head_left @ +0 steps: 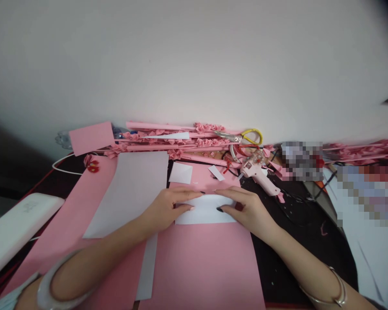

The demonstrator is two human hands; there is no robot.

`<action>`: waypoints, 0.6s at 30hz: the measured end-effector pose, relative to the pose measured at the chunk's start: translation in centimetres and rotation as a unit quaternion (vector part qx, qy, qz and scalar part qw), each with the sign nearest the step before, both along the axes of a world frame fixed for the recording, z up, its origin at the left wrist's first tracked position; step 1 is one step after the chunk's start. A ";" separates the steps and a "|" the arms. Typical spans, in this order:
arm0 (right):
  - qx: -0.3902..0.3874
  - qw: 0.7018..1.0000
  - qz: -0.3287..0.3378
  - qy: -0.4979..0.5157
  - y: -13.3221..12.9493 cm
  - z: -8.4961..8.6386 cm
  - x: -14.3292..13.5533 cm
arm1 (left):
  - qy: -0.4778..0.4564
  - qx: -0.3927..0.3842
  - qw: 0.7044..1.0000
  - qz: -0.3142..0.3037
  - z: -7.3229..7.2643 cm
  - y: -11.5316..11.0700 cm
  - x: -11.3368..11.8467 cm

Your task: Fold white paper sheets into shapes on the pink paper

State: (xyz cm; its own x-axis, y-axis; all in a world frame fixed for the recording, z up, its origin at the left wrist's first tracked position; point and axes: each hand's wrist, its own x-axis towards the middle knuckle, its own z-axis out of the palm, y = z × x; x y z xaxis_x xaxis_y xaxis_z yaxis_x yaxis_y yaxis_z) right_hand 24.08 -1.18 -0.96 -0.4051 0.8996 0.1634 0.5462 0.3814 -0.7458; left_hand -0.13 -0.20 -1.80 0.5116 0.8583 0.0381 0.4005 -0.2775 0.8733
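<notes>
A folded white paper [207, 211] lies on a pink sheet [207, 258] in the middle of the head view. My left hand [168, 207] grips its left end, with the index finger along the top edge and the thumb on its face. At the right end, my right hand [245, 209] holds the same paper in a like way, thumb on the face and fingers at the top edge. Just beyond the hands are a small white square [181, 173] and a small white strip [216, 172].
Behind lie pink paper flower stems [155, 147], yellow-handled scissors [252, 136] and a pink glue gun [260, 176]. A large white sheet [132, 189] and a long white strip [147, 271] are left of centre. A white box-like device [22, 228] sits far left.
</notes>
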 end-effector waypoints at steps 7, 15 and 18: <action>0.074 0.997 0.007 -0.037 0.0 -0.4 -0.1 | 0.053 0.095 0.994 -0.011 -0.3 0.2 -0.1; 0.101 0.993 0.017 -0.059 0.0 -0.7 -0.1 | 0.060 0.113 0.992 -0.023 -0.4 0.3 -0.2; 0.106 0.993 0.023 -0.054 0.0 -0.7 -0.1 | 0.055 0.112 0.992 -0.030 -0.5 0.3 -0.2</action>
